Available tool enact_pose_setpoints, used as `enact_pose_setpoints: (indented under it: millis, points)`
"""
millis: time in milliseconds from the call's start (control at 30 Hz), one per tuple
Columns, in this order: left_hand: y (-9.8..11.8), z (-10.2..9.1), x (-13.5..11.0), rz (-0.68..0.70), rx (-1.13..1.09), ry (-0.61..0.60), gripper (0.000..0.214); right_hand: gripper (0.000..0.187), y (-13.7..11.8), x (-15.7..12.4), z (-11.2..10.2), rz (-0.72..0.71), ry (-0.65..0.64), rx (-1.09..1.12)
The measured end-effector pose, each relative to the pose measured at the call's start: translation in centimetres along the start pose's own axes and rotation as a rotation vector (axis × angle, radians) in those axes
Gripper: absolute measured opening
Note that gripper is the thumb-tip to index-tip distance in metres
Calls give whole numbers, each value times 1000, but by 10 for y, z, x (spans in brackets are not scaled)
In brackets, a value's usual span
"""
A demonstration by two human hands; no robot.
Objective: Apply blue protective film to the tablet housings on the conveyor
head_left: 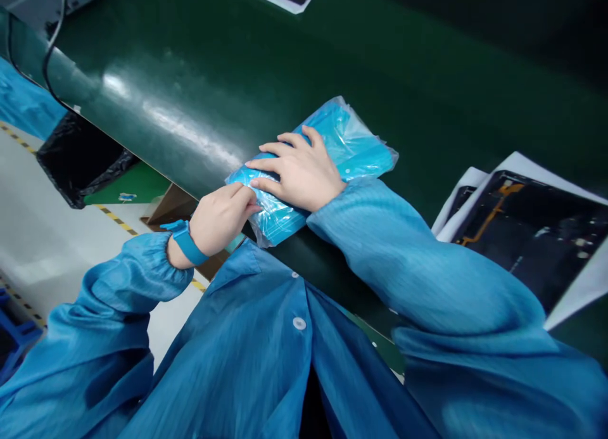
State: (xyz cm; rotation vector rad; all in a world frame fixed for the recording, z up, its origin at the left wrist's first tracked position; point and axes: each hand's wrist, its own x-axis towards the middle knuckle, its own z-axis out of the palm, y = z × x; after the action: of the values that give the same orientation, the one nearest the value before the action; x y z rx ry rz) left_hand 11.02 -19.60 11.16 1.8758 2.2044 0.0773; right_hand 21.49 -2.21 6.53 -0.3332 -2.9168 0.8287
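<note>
A clear plastic bag (354,141) with bright blue, flat contents lies slantwise on the green tabletop, its near end at the table's front edge. My right hand (304,173) rests flat across the middle of the bag, fingers spread and pointing left. At the near left end, my left hand (223,214) pinches the edge of the bag between thumb and curled fingers. A blue wrist strap (187,241) is around my left wrist. What exactly the blue contents are, I cannot make out.
Dark flat panels (532,230) with an orange ribbon lie on white sheets at the right. Another panel on a white sheet (297,7) is at the far edge. A grey box (42,5) with a cable stands far left. Below the table are a black-lined bin (80,154) and a cardboard box (173,208).
</note>
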Motion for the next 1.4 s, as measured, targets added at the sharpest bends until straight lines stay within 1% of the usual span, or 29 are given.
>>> enact_pose_setpoints:
  millis: [100, 200, 300, 400, 500, 567, 633, 733, 767, 800, 833, 867, 967, 1033, 1067, 1133, 1233, 1300, 1333, 1400]
  points:
    - [10, -7, 3, -158, -20, -63, 14, 48, 3, 4, 1, -26, 1, 3]
    - [22, -10, 7, -260, 4, -94, 14, 52, 6, 10, -3, -61, -44, -6]
    - [29, -7, 9, -297, 46, -99, 18, 53, 4, 15, -8, -89, -115, -22]
    - [34, -2, 8, -277, 115, -69, 18, 53, 0, 16, -10, -80, -153, -42]
    - [34, 2, 6, -204, 185, -59, 20, 52, -1, 14, -8, -76, -137, -52]
    - [29, 4, 5, -106, 197, -55, 24, 51, -1, 13, -6, -77, -116, -49]
    - [18, 7, 4, 44, 154, -22, 30, 51, -1, 13, -5, -77, -94, -34]
    - [-1, 11, 1, 277, 26, 69, 36, 51, -2, 14, -6, -62, -92, -15]
    - [-5, 12, 0, 324, -13, 87, 36, 52, -2, 14, -6, -53, -102, -14]
    - [-7, 13, 0, 338, -41, 94, 36, 53, -3, 15, -7, -44, -112, -15]
    - [-7, 13, 0, 312, -50, 91, 34, 54, -3, 16, -7, -40, -117, -14]
    - [-5, 12, 0, 250, -41, 77, 32, 56, -3, 17, -7, -40, -117, -13]
    - [9, 5, 4, -40, 67, -28, 29, 58, -1, 19, -5, -57, -95, -15]
    - [20, -1, 10, -201, 157, -112, 34, 54, 2, 19, -4, -66, -87, -30]
    - [25, -4, 13, -248, 195, -147, 36, 52, 3, 19, -3, -67, -85, -38]
    - [30, -7, 20, -270, 250, -192, 37, 49, 5, 19, -3, -67, -90, -45]
    - [29, -5, 27, -174, 287, -208, 36, 47, 7, 21, -5, -64, -110, -21]
    - [25, -1, 31, -79, 307, -182, 34, 46, 9, 22, -7, -48, -130, -6]
    - [22, 1, 33, -17, 313, -161, 33, 46, 11, 22, -7, -39, -139, -2]
    - [16, 3, 37, 159, 312, -106, 33, 46, 13, 22, -8, -37, -152, 5]
